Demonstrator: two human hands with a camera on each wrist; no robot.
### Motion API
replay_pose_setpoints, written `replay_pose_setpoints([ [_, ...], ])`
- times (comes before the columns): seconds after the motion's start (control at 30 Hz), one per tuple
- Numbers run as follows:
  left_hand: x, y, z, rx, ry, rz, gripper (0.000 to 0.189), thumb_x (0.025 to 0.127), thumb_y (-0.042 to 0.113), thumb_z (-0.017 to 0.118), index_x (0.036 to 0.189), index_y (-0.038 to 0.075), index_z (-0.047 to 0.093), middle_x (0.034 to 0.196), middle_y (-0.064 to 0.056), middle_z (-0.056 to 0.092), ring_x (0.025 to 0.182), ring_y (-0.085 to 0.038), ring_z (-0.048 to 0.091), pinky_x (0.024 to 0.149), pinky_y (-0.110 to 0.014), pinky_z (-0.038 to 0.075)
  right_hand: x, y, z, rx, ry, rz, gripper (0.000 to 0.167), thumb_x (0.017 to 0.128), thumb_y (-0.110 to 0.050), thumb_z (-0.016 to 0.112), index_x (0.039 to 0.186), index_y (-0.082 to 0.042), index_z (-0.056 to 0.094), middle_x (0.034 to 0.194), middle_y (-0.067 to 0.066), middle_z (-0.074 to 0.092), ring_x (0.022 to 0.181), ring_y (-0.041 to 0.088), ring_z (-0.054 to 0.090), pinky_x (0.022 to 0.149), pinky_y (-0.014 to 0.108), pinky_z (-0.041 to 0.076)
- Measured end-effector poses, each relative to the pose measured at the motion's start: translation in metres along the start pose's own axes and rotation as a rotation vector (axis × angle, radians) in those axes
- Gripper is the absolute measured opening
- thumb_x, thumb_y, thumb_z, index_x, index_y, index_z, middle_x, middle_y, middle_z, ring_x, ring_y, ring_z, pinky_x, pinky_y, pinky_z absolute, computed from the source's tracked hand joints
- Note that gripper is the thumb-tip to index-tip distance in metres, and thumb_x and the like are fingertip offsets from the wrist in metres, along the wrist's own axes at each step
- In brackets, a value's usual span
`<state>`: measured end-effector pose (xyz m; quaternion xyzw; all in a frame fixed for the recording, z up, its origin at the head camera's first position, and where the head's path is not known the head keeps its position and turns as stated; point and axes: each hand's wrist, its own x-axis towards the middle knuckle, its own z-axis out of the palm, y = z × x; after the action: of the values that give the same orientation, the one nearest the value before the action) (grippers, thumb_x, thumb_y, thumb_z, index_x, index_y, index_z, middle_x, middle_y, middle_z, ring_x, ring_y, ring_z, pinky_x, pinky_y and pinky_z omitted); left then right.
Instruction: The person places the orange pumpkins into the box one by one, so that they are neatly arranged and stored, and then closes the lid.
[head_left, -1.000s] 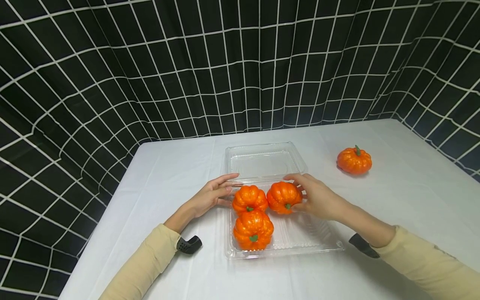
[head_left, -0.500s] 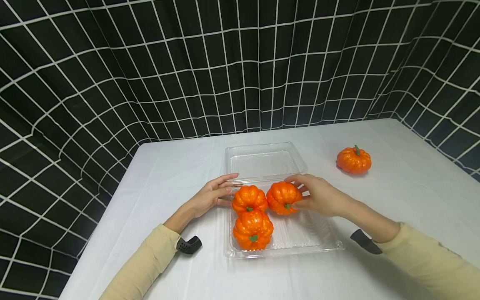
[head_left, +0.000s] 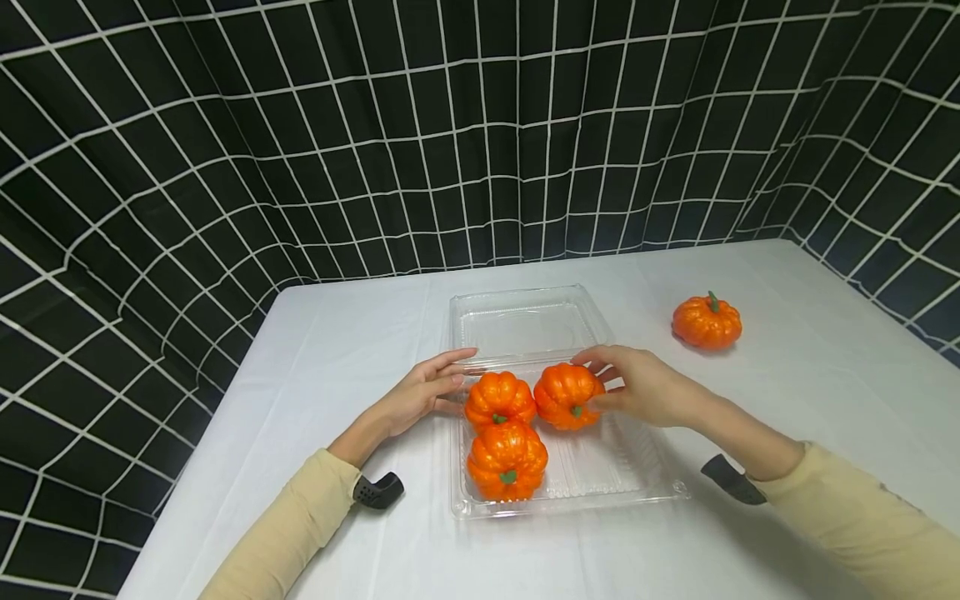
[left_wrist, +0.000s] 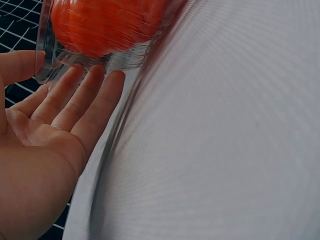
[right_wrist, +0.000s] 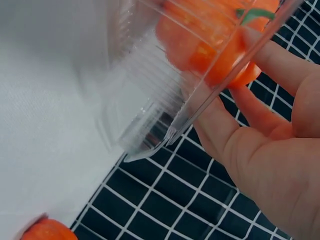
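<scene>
Pumpkin (head_left: 562, 392) pinched in the box (head_left: 615, 467) by right hand (head_left: 647, 387); left hand (head_left: 417, 395) spread at box's left edge, seemingly steadying it.

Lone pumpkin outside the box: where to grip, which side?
I'd span the lone pumpkin across its widest part, likely from above with the nearer right hand: it sits squat, stem up, sides exposed. The stem looks too thin to lift by.
</scene>
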<state>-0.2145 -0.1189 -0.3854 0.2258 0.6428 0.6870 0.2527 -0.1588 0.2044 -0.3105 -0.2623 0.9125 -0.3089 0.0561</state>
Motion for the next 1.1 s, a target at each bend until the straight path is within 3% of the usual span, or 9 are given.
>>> replay_pose_setpoints([
  [0.6, 0.001, 0.001, 0.000, 0.014, -0.010, -0.007, 0.055, 0.098, 0.006, 0.045, 0.148, -0.002, 0.024, 0.142, -0.026, 0.040, 0.113, -0.030, 0.057, 0.085, -0.044, 0.052, 0.002, 0.006, -0.011, 0.072, -0.077, 0.024, 0.054, 0.080, -0.009, 0.076, 0.128, 0.000, 0.053, 0.113, 0.017, 0.060, 0.104, 0.039, 0.059, 0.083, 0.045, 0.053],
  [0.9, 0.001, 0.002, 0.000, 0.014, -0.001, -0.005, 0.056, 0.097, 0.007, 0.046, 0.148, -0.002, 0.024, 0.141, -0.026, 0.041, 0.113, -0.030, 0.056, 0.085, -0.044, 0.052, 0.005, 0.007, -0.012, 0.050, -0.085, -0.025, 0.043, 0.080, -0.008, 0.076, 0.120, -0.003, 0.061, 0.104, 0.008, 0.065, 0.097, 0.031, 0.062, 0.082, 0.042, 0.054],
  [1.1, 0.001, 0.001, 0.000, 0.014, 0.001, -0.008, 0.056, 0.097, 0.005, 0.045, 0.148, -0.002, 0.024, 0.141, -0.026, 0.041, 0.113, -0.031, 0.056, 0.085, -0.045, 0.052, 0.008, 0.009, -0.014, 0.024, -0.120, -0.039, 0.045, 0.082, -0.013, 0.075, 0.122, -0.001, 0.060, 0.105, 0.008, 0.065, 0.096, 0.028, 0.063, 0.083, 0.043, 0.053],
])
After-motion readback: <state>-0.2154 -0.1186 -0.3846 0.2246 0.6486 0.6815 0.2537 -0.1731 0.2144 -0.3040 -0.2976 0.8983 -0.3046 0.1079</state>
